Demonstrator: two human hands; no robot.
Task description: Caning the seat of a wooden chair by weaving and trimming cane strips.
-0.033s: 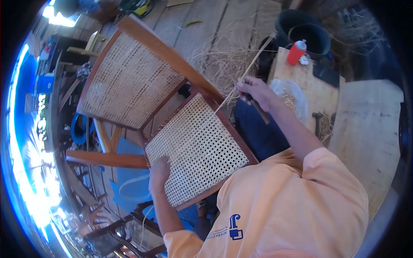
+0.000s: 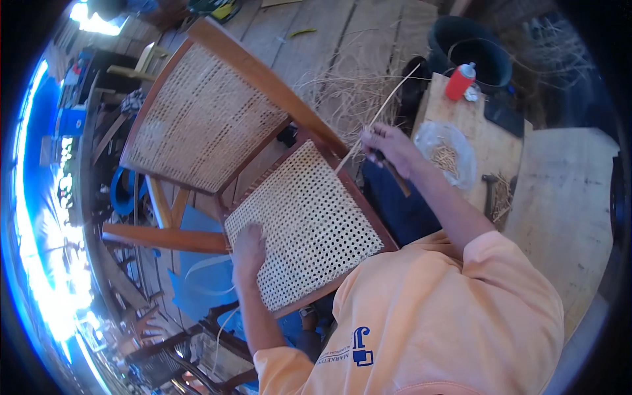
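A wooden chair is tipped in front of me, with a woven cane seat and a cane backrest. My left hand rests on the seat weave near its left edge; its fingertips are hard to make out. My right hand, raised beyond the seat's right rail, is closed around a pale cane strand. That strand runs from the seat's upper right corner through my fingers and on to a free end. A slim tool with a brown end also sticks out of this hand.
Loose cane fibres litter the plank floor. At right, a wooden bench bears a red bottle, a clear plastic bag of small sticks and a hammer. A dark bucket stands behind it.
My left hand has slid slightly inward over the weave. The strand's free end now sits lower and looks thinner. My right hand keeps its grip; the whole view has shifted a little.
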